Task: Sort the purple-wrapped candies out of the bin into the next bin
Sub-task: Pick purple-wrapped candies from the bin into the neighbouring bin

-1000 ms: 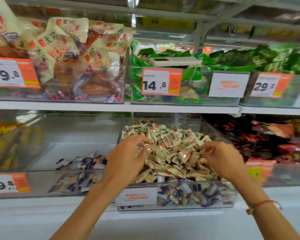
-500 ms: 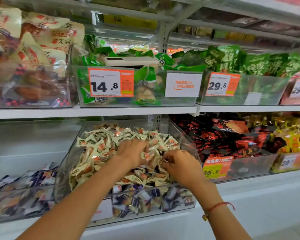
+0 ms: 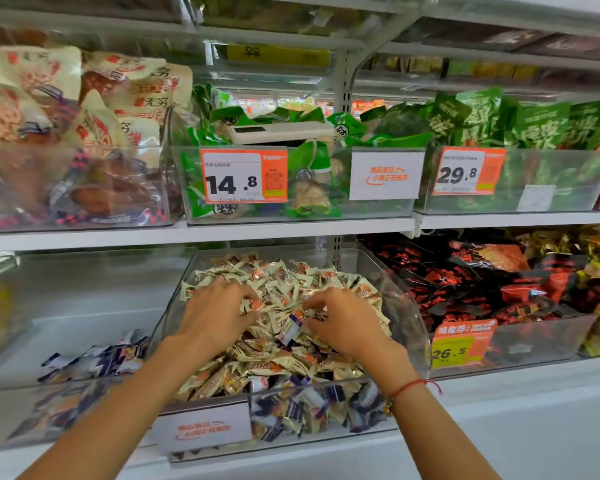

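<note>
Shop shelf (image 3: 291, 233) w/ clear bins. Middle bin (image 3: 400, 306) is full of cream candies; purple candies (image 3: 312, 407) sit low at its front. Left hand (image 3: 215, 317) digs in the pile, fingers curled. Right hand (image 3: 343, 323) pinches a purple candy (image 3: 293, 327). Next bin (image 3: 84, 393) on the left holds a few purple ones.

Price tags and signs we can read on the shelf bins

We read "14.8" on the orange-and-white price tag (image 3: 244, 176) fixed to the front of the green-packet bin (image 3: 298, 209), "29.8" on the tag (image 3: 467, 171) of the next bin to the right (image 3: 534, 202), and "26.5" on the yellow-orange tag (image 3: 461, 344) of the red-and-black packet bin (image 3: 520, 351). The white signs (image 3: 386, 175) carry orange Chinese lettering too blurred for us to read.
</note>
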Demonstrator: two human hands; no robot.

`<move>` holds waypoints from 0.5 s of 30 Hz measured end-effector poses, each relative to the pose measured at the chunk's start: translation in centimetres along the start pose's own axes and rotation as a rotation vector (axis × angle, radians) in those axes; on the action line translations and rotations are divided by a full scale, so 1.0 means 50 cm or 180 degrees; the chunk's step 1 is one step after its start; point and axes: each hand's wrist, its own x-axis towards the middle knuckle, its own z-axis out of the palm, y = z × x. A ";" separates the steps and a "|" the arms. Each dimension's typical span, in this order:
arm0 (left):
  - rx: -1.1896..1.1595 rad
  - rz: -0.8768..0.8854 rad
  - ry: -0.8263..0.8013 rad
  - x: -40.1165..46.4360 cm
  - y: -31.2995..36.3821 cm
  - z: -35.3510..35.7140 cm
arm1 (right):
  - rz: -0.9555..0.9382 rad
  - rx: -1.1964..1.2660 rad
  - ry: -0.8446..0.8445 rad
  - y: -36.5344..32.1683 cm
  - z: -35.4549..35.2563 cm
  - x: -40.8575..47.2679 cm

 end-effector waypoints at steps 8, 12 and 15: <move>-0.0350 0.0068 0.0377 -0.008 0.020 -0.008 | -0.0126 0.0550 -0.0418 0.004 0.028 0.046; -0.1043 0.0495 -0.0489 -0.015 0.063 -0.011 | -0.0150 0.1754 -0.0250 0.018 -0.018 0.046; -0.1258 0.0349 0.0051 -0.014 0.077 -0.015 | -0.0303 0.2277 -0.0098 0.018 -0.042 0.041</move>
